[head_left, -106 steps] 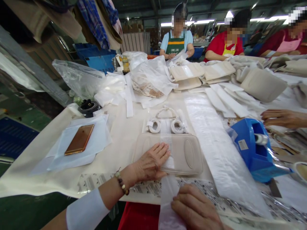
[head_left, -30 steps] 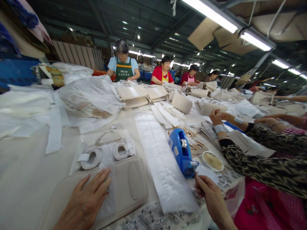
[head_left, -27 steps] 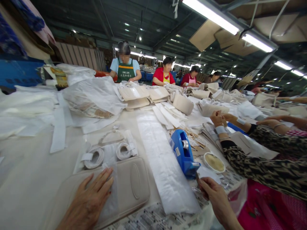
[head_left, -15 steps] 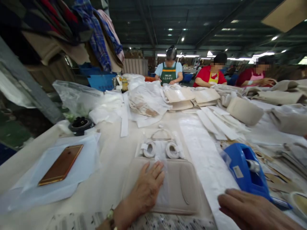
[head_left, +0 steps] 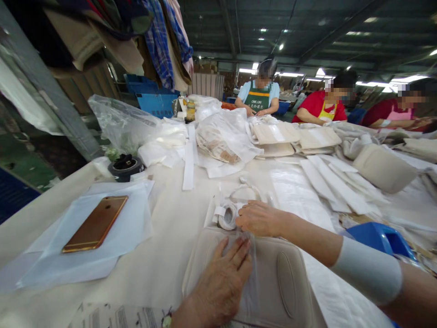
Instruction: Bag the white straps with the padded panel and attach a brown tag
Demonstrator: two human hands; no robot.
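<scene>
A beige bag panel [head_left: 268, 259] lies flat in front of me, with clear plastic film over it. My left hand [head_left: 227, 273] rests on its middle, fingers spread. Across from the right comes my right hand [head_left: 257, 218], its fingers bent and drawn together at the panel's top edge. Whatever those fingers grip is hidden. Right beside them stands a white-wrapped strap coil [head_left: 227, 216]; the second coil is covered by the hand. A thin looped handle [head_left: 246, 189] lies just beyond.
Left are a gold phone [head_left: 97, 223] on white sheets and a black tape roll [head_left: 126, 168]. A blue tape dispenser [head_left: 378, 237] stands right, partly behind my forearm. Plastic bags [head_left: 225, 136] and beige pieces [head_left: 276, 133] are piled at the back. Several people work beyond.
My right hand has moved from beside the tape dispenser leftward and away from me to the strap coils. My left hand stays on the panel. The view has shifted slightly.
</scene>
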